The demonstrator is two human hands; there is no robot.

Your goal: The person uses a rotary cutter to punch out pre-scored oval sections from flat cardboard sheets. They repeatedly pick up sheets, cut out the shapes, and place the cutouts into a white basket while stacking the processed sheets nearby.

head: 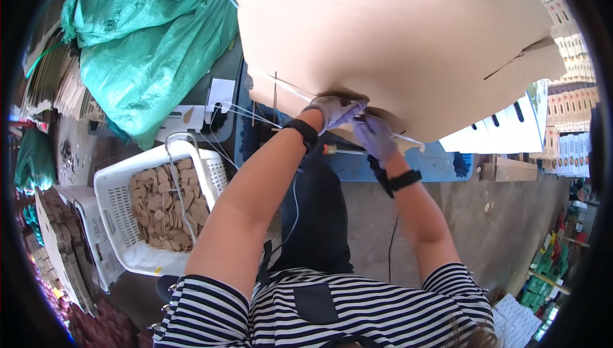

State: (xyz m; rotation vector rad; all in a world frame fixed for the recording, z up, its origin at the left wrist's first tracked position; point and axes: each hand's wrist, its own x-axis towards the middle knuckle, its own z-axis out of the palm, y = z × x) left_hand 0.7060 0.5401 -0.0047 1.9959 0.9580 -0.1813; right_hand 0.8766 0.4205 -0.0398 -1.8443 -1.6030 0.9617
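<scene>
A large brown cardboard sheet [402,36] lies before me, its near edge under my hands. A thin white strap [289,87] runs across that edge, and its free end shows to the right of my hands. My left hand [337,109], in a light purple glove, is closed on the strap near the sheet's edge. Right beside it, my right hand [375,138], gloved alike, has its fingers pinched together on the strap. The exact spot where the fingers meet is partly hidden. Further thin strap strands [254,115] trail off to the left.
A white plastic basket [107,185] at left holds many small cardboard cut-outs. Green woven sacks [158,56] lie at upper left. Beneath the cardboard is a blue plastic pallet [426,166]. White printed cardboard [503,130] and stacked cartons [572,111] stand at right.
</scene>
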